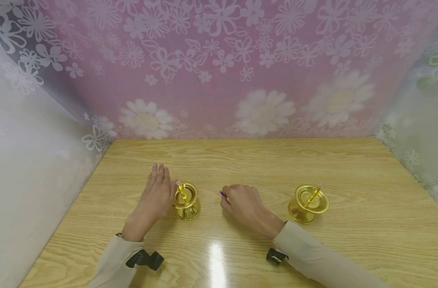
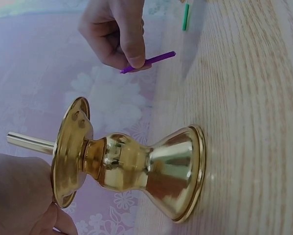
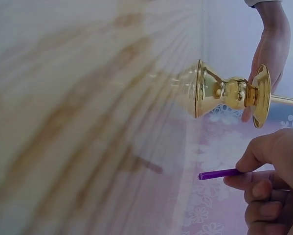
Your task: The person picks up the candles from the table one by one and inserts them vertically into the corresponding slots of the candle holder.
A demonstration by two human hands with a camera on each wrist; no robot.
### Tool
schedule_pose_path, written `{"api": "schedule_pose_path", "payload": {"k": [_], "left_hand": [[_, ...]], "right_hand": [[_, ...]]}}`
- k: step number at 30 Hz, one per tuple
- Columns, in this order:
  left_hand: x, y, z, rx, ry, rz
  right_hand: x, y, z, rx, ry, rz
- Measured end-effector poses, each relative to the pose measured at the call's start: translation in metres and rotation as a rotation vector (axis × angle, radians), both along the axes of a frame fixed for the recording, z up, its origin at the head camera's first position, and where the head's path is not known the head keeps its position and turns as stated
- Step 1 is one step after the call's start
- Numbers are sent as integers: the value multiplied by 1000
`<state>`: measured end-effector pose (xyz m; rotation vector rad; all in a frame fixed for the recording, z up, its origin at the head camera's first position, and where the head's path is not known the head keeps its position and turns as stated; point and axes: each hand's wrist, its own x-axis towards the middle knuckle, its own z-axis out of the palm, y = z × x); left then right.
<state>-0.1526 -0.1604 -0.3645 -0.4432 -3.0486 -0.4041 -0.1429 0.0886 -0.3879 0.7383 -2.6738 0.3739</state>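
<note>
Two gold candle holders stand on the wooden table [image 1: 240,160]. My left hand [image 1: 157,193] lies beside the left holder [image 1: 186,202] with its fingers straight; its thumb side touches the dish rim [image 2: 68,161]. A gold spike [image 2: 29,142] rises from that dish. My right hand [image 1: 245,205] hovers between the two holders, just right of the left one, and pinches a thin purple stick [image 1: 222,193]. The left wrist view has the purple stick [image 2: 148,61] sticking out from the curled fingers [image 2: 131,44]. In the right wrist view, the stick [image 3: 219,174] points toward the table below the holder [image 3: 229,93].
The second gold holder [image 1: 308,203] stands to the right with its own spike. Flowered pink sheeting [image 1: 219,72] walls the back and translucent curtains close both sides. A short green strip [image 2: 186,17] shows far off in the left wrist view.
</note>
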Motion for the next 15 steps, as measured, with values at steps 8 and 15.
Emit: {"api": "schedule_pose_path", "payload": {"k": [8,15], "left_hand": [[0,0,0,-10,2,8],[-1,0,0,-12,-6,7]], "right_hand": [[0,-2,1,-31,32,12],[-1,-3,2,-73,66,34]]}}
